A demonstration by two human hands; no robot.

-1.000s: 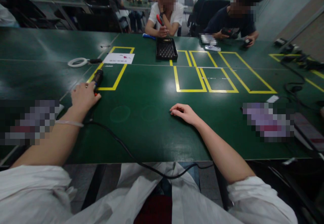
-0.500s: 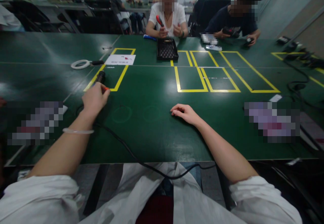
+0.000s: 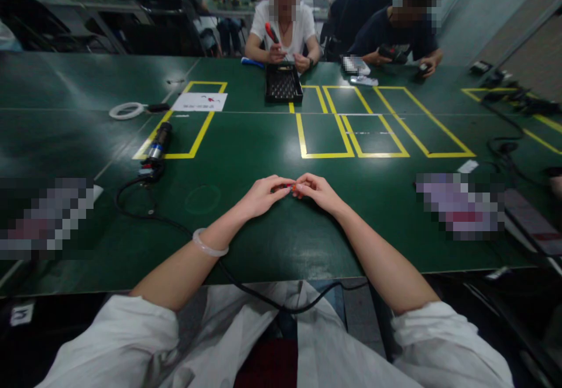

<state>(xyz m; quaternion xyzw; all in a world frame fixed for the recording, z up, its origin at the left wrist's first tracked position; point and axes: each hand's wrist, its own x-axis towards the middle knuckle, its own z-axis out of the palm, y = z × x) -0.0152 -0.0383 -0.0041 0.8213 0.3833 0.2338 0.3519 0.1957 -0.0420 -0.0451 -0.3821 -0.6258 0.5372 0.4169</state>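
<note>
My left hand and my right hand meet over the green table, fingertips together. Between them is a small orange-red piece, mostly covered by the fingers; its kind cannot be made out. Both hands are closed on it. Left of them lies a cylindrical corded tool, black with a silver and blue band. Its black cable loops on the table, passes beneath my left forearm and crosses my lap.
Yellow tape outlines mark the table. A white paper sheet and a white ring lie far left. Opposite, a person holds a red-handled tool behind a black tray. Blurred flat items lie at both sides.
My left hand has left the corded tool and come right to my right hand, bringing the orange-red piece. The tool now lies uncovered. The right hand stays about where it was.
</note>
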